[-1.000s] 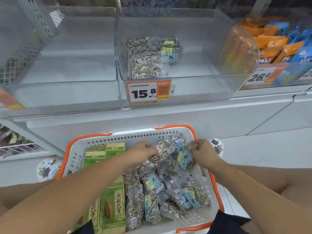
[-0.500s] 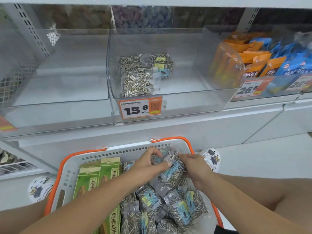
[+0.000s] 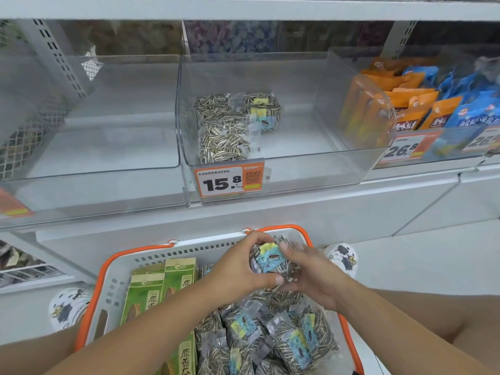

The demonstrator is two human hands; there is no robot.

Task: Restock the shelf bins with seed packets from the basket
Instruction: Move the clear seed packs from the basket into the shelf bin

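Head view: left hand (image 3: pixel 238 269) and right hand (image 3: pixel 313 274) both clamp fingers around a clear seed packet (image 3: pixel 270 259) held just above the basket (image 3: pixel 108 288); slippery film could slide out during the lift toward the 15.8 bin (image 3: pixel 338 169).

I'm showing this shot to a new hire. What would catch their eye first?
Probably both hands, left hand and right hand, gripping one seed packet above the orange-rimmed basket at bottom centre. Next, the orange 15.8 price tag on the middle bin, which holds only a few seed packets.
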